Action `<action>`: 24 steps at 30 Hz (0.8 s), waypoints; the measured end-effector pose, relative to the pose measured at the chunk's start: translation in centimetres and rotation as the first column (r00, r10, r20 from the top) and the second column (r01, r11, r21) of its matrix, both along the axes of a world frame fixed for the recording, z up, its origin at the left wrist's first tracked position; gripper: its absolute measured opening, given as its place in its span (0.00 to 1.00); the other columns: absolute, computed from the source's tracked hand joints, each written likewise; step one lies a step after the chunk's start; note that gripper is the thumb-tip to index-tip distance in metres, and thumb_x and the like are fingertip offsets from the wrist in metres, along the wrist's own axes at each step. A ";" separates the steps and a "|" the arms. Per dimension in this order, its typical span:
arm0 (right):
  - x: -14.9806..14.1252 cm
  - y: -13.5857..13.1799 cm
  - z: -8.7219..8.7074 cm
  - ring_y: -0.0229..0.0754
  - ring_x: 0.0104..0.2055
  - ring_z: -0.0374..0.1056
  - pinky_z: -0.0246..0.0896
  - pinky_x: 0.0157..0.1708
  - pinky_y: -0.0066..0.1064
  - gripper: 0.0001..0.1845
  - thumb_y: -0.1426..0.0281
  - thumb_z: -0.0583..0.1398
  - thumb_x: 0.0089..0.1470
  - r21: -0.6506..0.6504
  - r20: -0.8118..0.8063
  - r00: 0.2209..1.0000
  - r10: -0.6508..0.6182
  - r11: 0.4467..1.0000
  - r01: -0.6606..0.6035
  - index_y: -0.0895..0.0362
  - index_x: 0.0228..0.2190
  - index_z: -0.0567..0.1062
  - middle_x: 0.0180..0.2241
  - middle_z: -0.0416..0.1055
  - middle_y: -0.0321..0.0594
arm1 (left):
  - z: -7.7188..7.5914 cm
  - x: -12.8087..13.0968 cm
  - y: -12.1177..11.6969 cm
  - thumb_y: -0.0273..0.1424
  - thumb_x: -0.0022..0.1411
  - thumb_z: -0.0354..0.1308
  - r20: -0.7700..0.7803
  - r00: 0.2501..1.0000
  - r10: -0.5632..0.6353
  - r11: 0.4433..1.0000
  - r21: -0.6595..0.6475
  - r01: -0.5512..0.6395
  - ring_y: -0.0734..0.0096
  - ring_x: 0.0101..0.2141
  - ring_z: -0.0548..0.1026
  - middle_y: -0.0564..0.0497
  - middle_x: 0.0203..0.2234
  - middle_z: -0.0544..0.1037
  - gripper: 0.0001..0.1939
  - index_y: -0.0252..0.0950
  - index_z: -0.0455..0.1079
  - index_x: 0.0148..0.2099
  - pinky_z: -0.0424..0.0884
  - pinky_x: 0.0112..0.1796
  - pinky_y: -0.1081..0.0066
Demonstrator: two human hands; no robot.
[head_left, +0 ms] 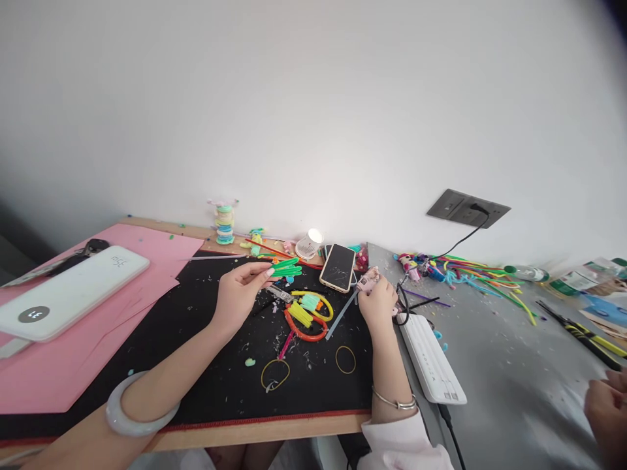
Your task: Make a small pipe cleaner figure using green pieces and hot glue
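Note:
My left hand (241, 287) is closed in a pinch on a bundle of green pipe-cleaner pieces (287, 267), held just above the black mat (206, 365). My right hand (378, 301) is wrapped round a pink glue gun (368, 281), whose clear glue stick (341, 314) slants down to the mat. Between the hands lie small pliers (280, 295) and a craft piece of orange, yellow and green loops (307, 313). Two thin wire rings (275, 375) (345, 359) lie nearer me on the mat.
A phone (337, 267) lies face up behind the mat, next to a lit small lamp (309, 244). A white power bank (68, 291) rests on pink paper at left. A white power strip (431, 358) lies right of the mat. Pipe cleaners (480, 274) are strewn beyond it; another person's hand (607, 405) shows at far right.

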State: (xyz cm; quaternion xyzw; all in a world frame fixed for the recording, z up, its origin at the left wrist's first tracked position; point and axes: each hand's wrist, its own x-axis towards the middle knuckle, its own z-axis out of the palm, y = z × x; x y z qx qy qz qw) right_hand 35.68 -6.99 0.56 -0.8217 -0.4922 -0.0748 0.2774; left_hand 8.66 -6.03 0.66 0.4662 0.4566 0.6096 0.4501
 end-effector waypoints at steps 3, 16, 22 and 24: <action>-1.5 -0.3 0.6 0.54 0.53 0.58 0.51 0.53 0.45 0.23 0.74 0.54 0.47 0.296 -0.078 0.975 0.209 0.939 -0.178 0.65 0.47 0.65 0.48 0.64 0.56 | 0.1 0.1 -0.1 0.38 0.49 0.64 0.004 1.000 -0.003 1.000 -0.004 0.003 0.64 0.32 0.79 0.47 0.31 0.80 0.16 0.33 0.75 0.38 0.77 0.37 0.64; -9.2 -2.0 -0.1 0.32 0.19 0.67 0.63 0.19 0.22 0.10 0.65 0.62 0.48 0.466 -0.862 -0.080 0.501 0.719 -0.516 0.60 0.27 0.72 0.23 0.73 0.37 | 0.3 0.9 -0.8 0.38 0.48 0.65 -0.032 0.955 -0.296 0.950 -0.117 0.291 0.64 0.31 0.79 0.48 0.29 0.79 0.16 0.32 0.72 0.37 0.77 0.35 0.66; -8.8 -1.9 0.0 0.31 0.20 0.68 0.66 0.23 0.21 0.11 0.67 0.67 0.43 0.486 -0.874 -0.212 0.438 0.778 -0.397 0.60 0.26 0.71 0.22 0.74 0.37 | 0.0 0.9 -0.7 0.38 0.49 0.64 -0.048 0.913 -0.405 0.906 -0.152 0.394 0.64 0.31 0.79 0.49 0.31 0.79 0.17 0.33 0.70 0.39 0.76 0.34 0.66; -8.7 -1.8 0.0 0.31 0.20 0.67 0.67 0.24 0.21 0.12 0.67 0.67 0.43 0.492 -0.870 -0.233 0.434 0.780 -0.387 0.60 0.27 0.71 0.22 0.73 0.37 | -0.2 0.9 -0.7 0.38 0.51 0.63 -0.062 0.894 -0.443 0.888 -0.164 0.429 0.64 0.31 0.79 0.49 0.32 0.78 0.17 0.34 0.69 0.40 0.75 0.33 0.67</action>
